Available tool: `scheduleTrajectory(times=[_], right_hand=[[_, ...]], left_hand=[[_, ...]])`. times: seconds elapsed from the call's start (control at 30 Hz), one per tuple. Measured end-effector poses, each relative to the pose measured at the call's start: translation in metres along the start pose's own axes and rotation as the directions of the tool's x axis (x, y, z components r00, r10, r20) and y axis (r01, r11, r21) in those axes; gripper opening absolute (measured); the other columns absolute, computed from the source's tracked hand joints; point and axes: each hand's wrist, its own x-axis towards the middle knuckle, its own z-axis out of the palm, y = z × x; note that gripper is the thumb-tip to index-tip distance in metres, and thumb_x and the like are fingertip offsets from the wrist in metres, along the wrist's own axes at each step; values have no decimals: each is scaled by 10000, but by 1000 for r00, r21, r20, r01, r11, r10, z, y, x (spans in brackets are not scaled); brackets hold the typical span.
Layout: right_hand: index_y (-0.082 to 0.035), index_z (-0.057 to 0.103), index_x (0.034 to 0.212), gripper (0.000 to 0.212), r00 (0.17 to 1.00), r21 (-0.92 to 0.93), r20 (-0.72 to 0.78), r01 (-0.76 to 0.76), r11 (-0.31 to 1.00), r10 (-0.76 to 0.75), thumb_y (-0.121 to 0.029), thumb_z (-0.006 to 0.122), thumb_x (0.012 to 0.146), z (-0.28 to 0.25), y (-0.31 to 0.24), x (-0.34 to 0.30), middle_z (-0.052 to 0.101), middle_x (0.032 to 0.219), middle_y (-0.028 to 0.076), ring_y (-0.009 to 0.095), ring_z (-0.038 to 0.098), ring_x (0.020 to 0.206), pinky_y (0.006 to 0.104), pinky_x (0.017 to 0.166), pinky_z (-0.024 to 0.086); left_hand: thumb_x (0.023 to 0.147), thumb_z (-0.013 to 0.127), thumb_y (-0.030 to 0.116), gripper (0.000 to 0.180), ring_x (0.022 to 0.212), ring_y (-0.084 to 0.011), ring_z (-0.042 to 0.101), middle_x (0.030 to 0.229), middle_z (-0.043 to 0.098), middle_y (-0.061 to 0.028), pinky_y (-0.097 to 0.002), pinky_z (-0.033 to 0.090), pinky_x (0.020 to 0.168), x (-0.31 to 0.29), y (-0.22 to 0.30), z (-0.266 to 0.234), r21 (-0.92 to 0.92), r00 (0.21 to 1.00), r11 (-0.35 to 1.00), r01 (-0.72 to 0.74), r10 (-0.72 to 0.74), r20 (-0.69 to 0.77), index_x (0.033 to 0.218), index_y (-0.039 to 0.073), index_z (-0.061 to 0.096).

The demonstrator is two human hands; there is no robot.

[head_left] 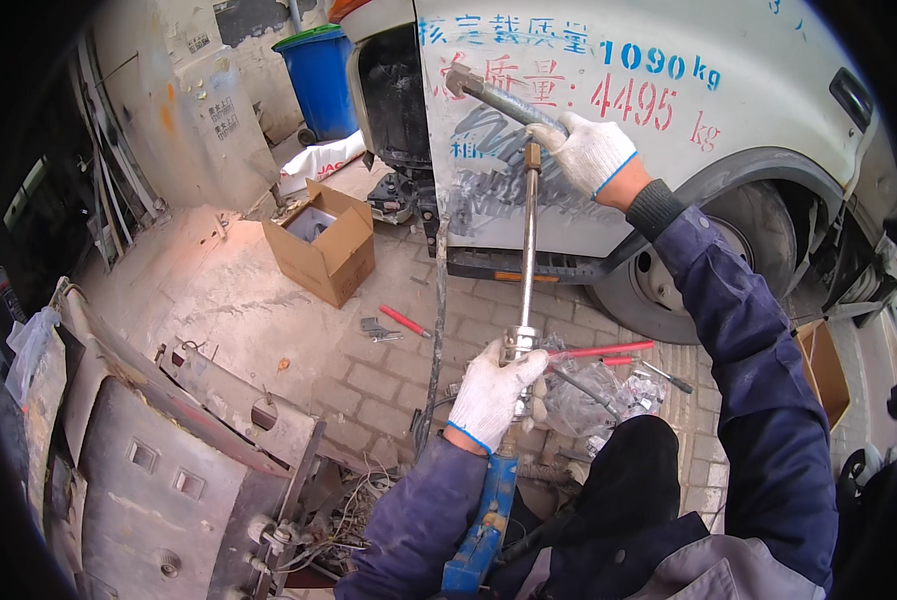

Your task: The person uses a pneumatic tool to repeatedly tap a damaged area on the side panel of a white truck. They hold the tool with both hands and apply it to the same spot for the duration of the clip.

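Note:
My right hand (591, 155), in a white knit glove, is closed around the pipe handle of a metal hammer (504, 100) and holds it raised; its blocky head points to the upper left. Just below that hand is the brownish top end of a long silver rod (529, 240), standing almost upright. My left hand (496, 392), also gloved, is wrapped around the thick metal fitting (520, 343) at the rod's lower end. Beneath the fitting, a blue metal bar (484, 530) runs between my left forearm and my legs.
A white vehicle (699, 120) with a wheel (659, 275) stands ahead. An open cardboard box (319, 245) sits on the paving. Red-handled tools (609, 350) and clear plastic bags (584, 400) lie beyond my knee. Large worn metal panels (169, 450) fill the lower left. A blue bin (319, 90) is farther back.

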Motion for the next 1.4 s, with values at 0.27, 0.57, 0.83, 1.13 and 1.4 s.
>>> scheduleTrajectory(times=[0.27,0.57,0.83,1.13,1.4], right_hand=[[-54,761,1163,557,983,119,132,-146,982,130,-581,584,1125,-25,-20,7,704,716,181,400,739,616,481,576,611],[-59,768,918,676,991,142,-12,133,981,-132,-713,646,1038,-52,-23,26,653,614,184,414,705,594,477,591,588],[-32,820,930,719,975,13,210,73,997,-74,-706,610,1066,-47,-26,48,666,648,229,414,721,621,470,640,610],[-48,780,987,716,982,60,76,169,984,-173,-741,610,1048,-71,-49,47,673,636,200,403,718,579,482,570,592],[-65,763,1002,709,988,192,135,53,980,-80,-759,620,1027,-46,-49,3,712,705,201,405,752,662,482,602,598]], left_hand=[[1058,770,218,267,560,-181,695,805,697,-66,-319,525,437,1,0,0,-38,1000,999,6,-6,8,1223,72,620],[1053,773,198,265,545,-174,678,786,672,-52,-327,513,436,2,1,-2,-59,1000,998,-11,12,17,1224,67,619],[1039,771,182,299,564,-163,680,824,689,-56,-302,506,448,-80,-55,-19,43,985,984,172,-173,12,1235,39,596],[1061,731,201,297,574,-176,687,846,714,-84,-300,536,472,-121,-52,-72,-145,989,987,-66,45,-143,1292,56,613],[1059,758,255,294,551,-195,692,810,697,-85,-324,542,440,-95,-86,-107,-183,967,982,-52,4,-254,1227,59,618]])
